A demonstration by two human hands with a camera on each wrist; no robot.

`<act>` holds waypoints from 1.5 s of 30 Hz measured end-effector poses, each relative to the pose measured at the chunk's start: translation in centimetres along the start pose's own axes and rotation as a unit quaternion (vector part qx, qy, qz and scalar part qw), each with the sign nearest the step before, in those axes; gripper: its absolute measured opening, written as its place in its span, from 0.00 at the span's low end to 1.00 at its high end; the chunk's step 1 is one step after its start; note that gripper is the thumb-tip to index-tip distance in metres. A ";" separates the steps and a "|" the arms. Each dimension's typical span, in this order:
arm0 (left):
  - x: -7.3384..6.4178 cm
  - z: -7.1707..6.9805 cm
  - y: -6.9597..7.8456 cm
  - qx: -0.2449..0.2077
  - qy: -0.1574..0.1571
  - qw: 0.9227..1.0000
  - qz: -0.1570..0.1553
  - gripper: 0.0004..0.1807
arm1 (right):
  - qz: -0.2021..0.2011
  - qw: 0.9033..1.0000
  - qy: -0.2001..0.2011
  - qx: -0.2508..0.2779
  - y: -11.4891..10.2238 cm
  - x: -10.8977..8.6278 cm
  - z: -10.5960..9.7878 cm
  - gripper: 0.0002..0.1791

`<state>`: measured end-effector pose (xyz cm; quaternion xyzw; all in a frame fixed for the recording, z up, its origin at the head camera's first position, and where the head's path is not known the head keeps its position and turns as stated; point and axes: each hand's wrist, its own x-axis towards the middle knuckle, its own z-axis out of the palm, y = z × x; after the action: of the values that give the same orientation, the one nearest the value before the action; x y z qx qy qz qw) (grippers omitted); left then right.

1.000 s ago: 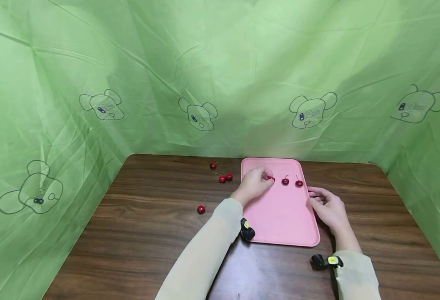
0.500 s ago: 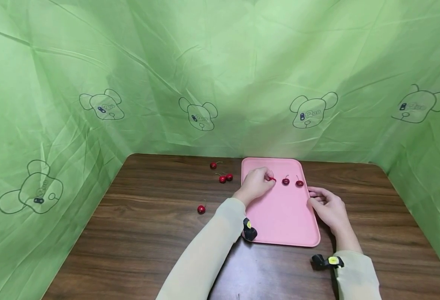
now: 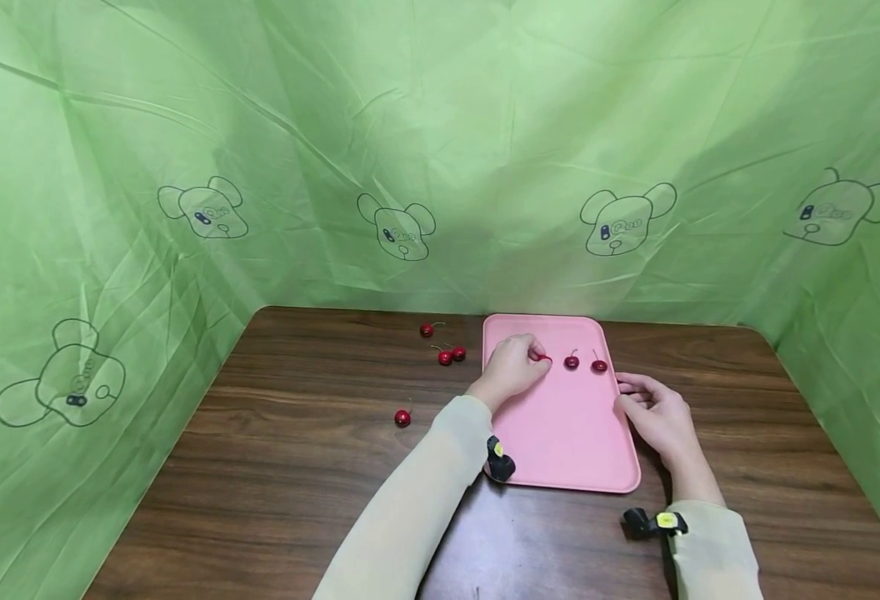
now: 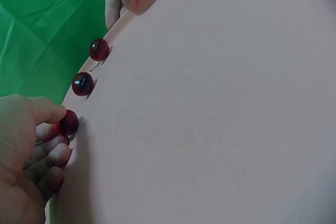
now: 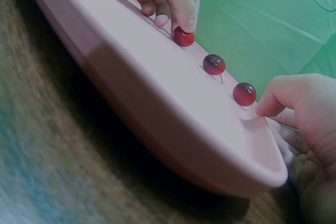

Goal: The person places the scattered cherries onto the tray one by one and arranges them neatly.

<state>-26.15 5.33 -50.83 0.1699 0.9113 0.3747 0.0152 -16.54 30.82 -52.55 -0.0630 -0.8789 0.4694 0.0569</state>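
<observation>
With thumb and fingertips, my left hand (image 3: 511, 367) pinches a red cherry (image 4: 69, 123) at the surface of the pink tray (image 3: 560, 442), toward its far end. Two more dark red cherries stand in a row to the right of it on the tray: a middle one (image 3: 572, 362) and one by the right rim (image 3: 599, 366), both with stems up in the head view. My right hand (image 3: 657, 417) grips the tray's right rim, thumb on the edge and fingers outside it. In the right wrist view the pinched cherry (image 5: 184, 36) shows below the left fingertips.
Left of the tray, a pair of cherries (image 3: 452, 356) lies close together on the brown wooden table (image 3: 275, 467). Another cherry (image 3: 427, 331) is farther back, and one (image 3: 402, 418) lies nearer the front. Green cloth (image 3: 485, 167) encloses the back and sides.
My left hand has shifted very slightly to the right with the cherry in its fingertips. The right hand stays on the tray rim, and the other cherries keep their places.
</observation>
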 end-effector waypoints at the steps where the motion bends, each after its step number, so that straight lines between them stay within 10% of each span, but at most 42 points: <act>1: 0.0 0.0 0.0 -0.002 0.001 1.000 0.000 0.06 | -0.002 1.000 0.000 0.000 0.0 0.0 0.0 0.23; 19: -0.2 -1.0 -0.1 -0.002 -0.018 1.000 0.008 0.10 | 0.008 1.000 0.000 -0.005 -0.1 0.0 0.0 0.23; 34: -1.0 -6.3 0.0 -0.035 -0.016 0.998 0.053 0.24 | 0.004 1.000 0.000 -0.010 0.3 0.1 -0.1 0.23; 45: -4.1 -10.7 -3.8 -0.043 -0.022 0.996 0.074 0.19 | 0.009 1.000 -0.004 -0.012 0.1 0.0 0.0 0.23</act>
<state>-25.10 -5.74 -46.15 0.2439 0.8787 0.4101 0.0145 -16.58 30.88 -52.60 -0.0699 -0.8842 0.4592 0.0483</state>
